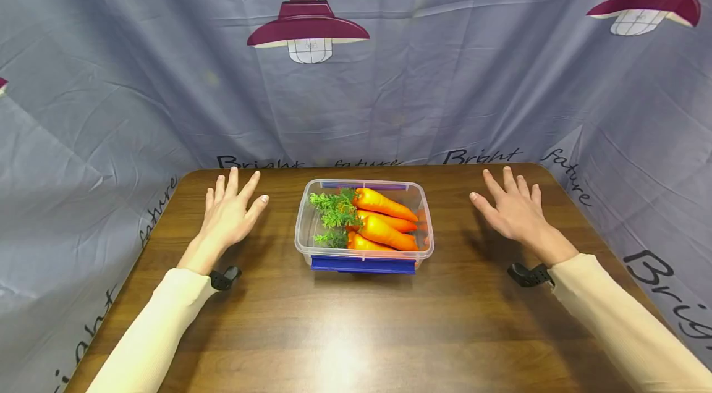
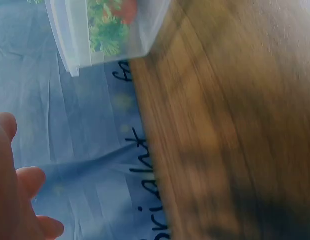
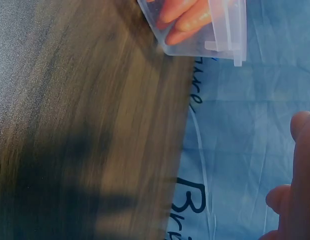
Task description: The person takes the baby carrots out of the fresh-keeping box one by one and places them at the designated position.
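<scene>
A clear plastic container (image 1: 300, 232) without a lid on top stands at the middle of the table, with blue clips hanging at its front and back sides. Several orange carrots (image 1: 384, 202) with green leafy tops (image 1: 336, 211) lie inside, their tips toward the right. To the left of the container is my left hand (image 1: 230, 214), fingers spread, holding nothing. My right hand (image 1: 514, 211) is on the other side, also spread and holding nothing. Both hands are apart from the container. In the wrist views, only some fingertips of each hand show at the edge.
The brown wooden table (image 1: 356, 325) carries the container. Behind it and along both sides hangs a grey-blue cloth (image 1: 389, 102) printed with red lamps and black lettering. A black wrist strap (image 1: 225, 278) sits on the left wrist, another (image 1: 528, 274) on the right.
</scene>
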The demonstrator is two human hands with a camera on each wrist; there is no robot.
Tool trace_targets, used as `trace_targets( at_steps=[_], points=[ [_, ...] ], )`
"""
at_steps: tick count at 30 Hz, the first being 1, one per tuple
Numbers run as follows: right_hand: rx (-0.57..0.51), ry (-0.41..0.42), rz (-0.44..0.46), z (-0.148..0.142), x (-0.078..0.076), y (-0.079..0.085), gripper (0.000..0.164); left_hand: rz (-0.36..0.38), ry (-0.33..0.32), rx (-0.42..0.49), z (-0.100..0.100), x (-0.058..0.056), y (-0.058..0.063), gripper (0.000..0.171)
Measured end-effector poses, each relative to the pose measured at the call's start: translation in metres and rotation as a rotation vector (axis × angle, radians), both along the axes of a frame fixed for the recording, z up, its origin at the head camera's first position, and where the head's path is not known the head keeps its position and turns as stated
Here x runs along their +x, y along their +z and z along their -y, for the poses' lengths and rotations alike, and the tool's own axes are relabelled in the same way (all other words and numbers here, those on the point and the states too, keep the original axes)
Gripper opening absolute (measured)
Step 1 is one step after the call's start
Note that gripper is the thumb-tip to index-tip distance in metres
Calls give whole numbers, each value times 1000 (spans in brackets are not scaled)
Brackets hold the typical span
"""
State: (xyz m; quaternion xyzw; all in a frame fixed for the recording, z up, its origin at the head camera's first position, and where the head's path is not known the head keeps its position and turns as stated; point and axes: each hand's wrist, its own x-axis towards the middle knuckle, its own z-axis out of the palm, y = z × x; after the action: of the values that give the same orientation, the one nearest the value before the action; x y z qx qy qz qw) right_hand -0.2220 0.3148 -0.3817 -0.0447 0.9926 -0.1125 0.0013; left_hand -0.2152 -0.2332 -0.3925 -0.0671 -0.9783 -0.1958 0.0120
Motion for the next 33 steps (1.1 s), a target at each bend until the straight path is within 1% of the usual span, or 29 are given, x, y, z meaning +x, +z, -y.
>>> trace_targets(
  at_steps=[4,8,13,16,20,25,30,33],
  points=[
    [1,7,-7,0,0,-1,83,30,-21,33,-4,0,-2,71],
    [5,14,2,0,1,-1,82,46,-33,94,-11,0,-4,67],
    [11,13,16,-4,1,-1,82,24,-58,158,-22,1,-9,63],
    [13,10,21,-6,2,-2,82,0,-79,216,-28,3,-13,61],
    [13,10,12,-5,3,-4,82,-32,-104,303,-37,4,-21,58],
    [14,15,6,-4,3,-6,81,-62,-117,389,-48,5,-32,55],
    [8,19,18,-5,4,-8,80,-83,-149,499,-60,7,-42,53],
    [9,18,16,-5,4,-10,80,-69,-159,571,-65,8,-47,51]
  ],
)
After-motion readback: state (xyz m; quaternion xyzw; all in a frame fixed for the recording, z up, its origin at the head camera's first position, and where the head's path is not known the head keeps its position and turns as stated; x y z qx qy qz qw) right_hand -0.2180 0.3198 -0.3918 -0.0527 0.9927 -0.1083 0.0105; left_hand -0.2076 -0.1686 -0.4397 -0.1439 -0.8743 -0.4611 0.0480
